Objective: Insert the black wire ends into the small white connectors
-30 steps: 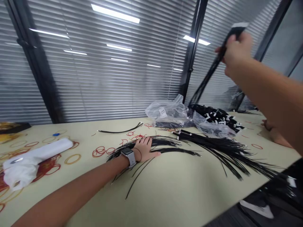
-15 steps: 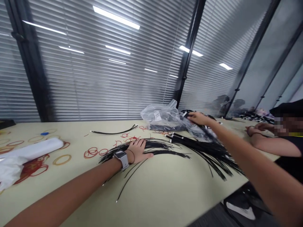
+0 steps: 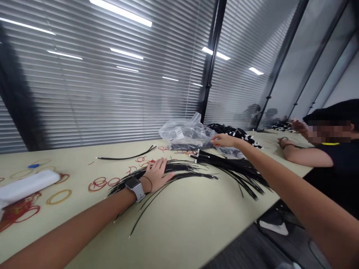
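Note:
My left hand [image 3: 157,172] lies flat, fingers stretched out, on a spread of thin black cables [image 3: 182,167] on the table. A watch and a dark band are on that wrist. My right hand [image 3: 226,140] is held out beside a clear plastic bag [image 3: 179,130] with a white label. Its fingers look loosely apart, and no cable shows in them. Below that arm lies a thick bundle of black cables [image 3: 224,164] with white connectors at its near-bag end. A pile of black cable bundles [image 3: 232,130] with white connectors sits behind the right hand.
Red rubber bands [image 3: 98,184] and a yellow one [image 3: 58,197] are scattered left on the table [image 3: 174,220]. A white wrapped roll [image 3: 30,185] lies there too. One separate black cable [image 3: 123,158] rests at the back. At right, another person [image 3: 316,153] leans on the table.
My right hand has let go of a black cable bundle, no longer seen hanging from it. My left hand stays on the cables. The view has turned right; the other person's hand has risen.

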`<state>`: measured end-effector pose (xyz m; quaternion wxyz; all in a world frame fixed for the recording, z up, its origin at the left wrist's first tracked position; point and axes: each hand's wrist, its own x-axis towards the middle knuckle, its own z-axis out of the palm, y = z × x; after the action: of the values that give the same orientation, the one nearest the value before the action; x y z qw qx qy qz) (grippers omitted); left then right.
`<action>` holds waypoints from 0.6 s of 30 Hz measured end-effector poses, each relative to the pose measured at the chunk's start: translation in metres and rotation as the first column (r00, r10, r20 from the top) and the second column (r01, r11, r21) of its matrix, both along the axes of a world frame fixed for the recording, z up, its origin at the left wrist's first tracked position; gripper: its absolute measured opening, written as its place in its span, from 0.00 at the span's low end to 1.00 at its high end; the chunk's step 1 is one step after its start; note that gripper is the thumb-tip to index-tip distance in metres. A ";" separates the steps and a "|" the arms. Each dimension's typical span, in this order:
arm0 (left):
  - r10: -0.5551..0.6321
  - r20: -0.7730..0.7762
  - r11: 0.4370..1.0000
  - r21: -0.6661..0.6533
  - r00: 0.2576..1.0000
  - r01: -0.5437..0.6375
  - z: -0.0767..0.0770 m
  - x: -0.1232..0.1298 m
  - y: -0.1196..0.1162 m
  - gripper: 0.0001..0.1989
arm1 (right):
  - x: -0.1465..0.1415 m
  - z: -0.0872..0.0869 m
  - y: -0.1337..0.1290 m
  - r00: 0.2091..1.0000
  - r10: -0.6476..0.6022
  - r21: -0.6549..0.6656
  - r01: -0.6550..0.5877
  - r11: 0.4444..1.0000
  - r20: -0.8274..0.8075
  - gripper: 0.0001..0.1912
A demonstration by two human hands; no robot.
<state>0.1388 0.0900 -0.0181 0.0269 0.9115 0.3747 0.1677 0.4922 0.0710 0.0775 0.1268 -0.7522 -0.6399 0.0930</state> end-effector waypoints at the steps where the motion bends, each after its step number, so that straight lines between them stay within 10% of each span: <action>1: -0.003 0.031 1.000 0.018 1.000 0.002 0.003 -0.001 -0.003 0.33 | 0.000 -0.001 -0.003 1.000 0.005 -0.020 -0.004 1.000 0.027 0.16; 12: 0.104 0.294 0.975 0.158 0.950 -0.155 0.038 -0.014 0.024 0.18 | -0.043 -0.038 -0.004 0.943 0.057 0.096 -0.093 0.991 0.328 0.12; 18: 0.384 0.182 0.904 0.125 0.905 -0.409 0.040 -0.098 0.080 0.15 | -0.134 -0.057 0.007 0.879 0.325 0.223 -0.414 0.882 0.348 0.12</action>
<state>0.0405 0.1696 0.0219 -0.0527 0.7995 0.5346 0.2688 0.3580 0.0784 0.0202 0.1169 -0.5928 -0.7912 -0.0947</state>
